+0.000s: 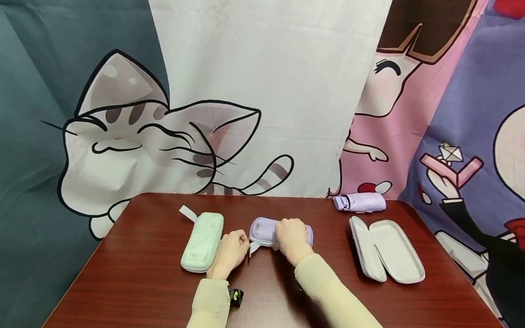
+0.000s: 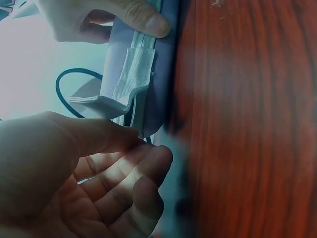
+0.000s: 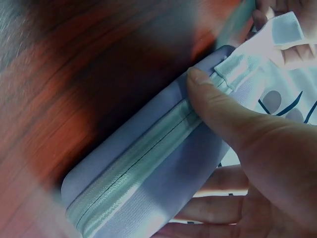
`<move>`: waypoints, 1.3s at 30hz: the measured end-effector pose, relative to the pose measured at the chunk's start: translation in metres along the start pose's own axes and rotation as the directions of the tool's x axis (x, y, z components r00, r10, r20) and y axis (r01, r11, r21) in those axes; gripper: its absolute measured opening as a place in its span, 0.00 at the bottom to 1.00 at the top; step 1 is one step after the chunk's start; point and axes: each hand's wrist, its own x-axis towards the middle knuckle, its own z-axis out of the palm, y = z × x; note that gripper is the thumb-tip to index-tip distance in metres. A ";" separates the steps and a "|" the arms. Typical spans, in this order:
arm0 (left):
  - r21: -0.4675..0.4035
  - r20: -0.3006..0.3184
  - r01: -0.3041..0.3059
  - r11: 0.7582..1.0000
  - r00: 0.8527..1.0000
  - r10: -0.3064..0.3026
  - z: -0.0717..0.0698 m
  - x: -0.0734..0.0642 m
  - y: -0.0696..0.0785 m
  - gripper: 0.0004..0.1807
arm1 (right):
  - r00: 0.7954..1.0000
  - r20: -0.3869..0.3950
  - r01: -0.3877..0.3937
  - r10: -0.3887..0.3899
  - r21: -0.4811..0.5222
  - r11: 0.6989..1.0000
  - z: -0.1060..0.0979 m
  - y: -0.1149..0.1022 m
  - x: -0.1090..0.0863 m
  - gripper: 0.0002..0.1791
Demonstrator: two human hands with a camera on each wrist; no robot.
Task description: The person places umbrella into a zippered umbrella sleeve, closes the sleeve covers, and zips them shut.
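A small purple zip case (image 1: 264,229) stands mid-table, its pale zipper (image 3: 143,163) running along the side. My right hand (image 1: 292,239) grips it from above, thumb pressed beside the zipper and fingers on the opposite face. My left hand (image 1: 230,250) is at the case's left end, where thumb and index finger pinch together at the zipper's end; the zipper pull itself is hidden by the fingertips. A whitish fabric tab (image 2: 134,72) sticks out from that end. Beside the tab, a short dark gap shows in the zipper, while the stretch in the right wrist view looks closed.
Left of my left hand lies a closed mint-green case (image 1: 202,242) with a pale strap. At the right, a white case (image 1: 398,253) lies spread open. A folded lilac umbrella (image 1: 364,202) rests at the table's back edge, before a printed cloth backdrop (image 1: 268,60).
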 end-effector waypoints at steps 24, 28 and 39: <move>-0.029 -0.008 0.049 0.998 0.999 -0.049 0.006 0.006 0.000 0.06 | 0.960 0.280 -0.126 0.002 0.425 0.897 -0.007 0.048 0.000 0.26; -0.048 0.012 0.065 0.997 0.998 -0.065 0.008 0.008 -0.001 0.06 | 0.967 0.253 -0.141 0.017 0.481 0.865 -0.003 0.050 -0.001 0.26; -0.058 0.042 0.095 0.994 0.995 -0.093 0.013 0.019 0.001 0.07 | 0.964 0.190 -0.256 0.189 0.444 0.859 0.005 0.038 -0.015 0.30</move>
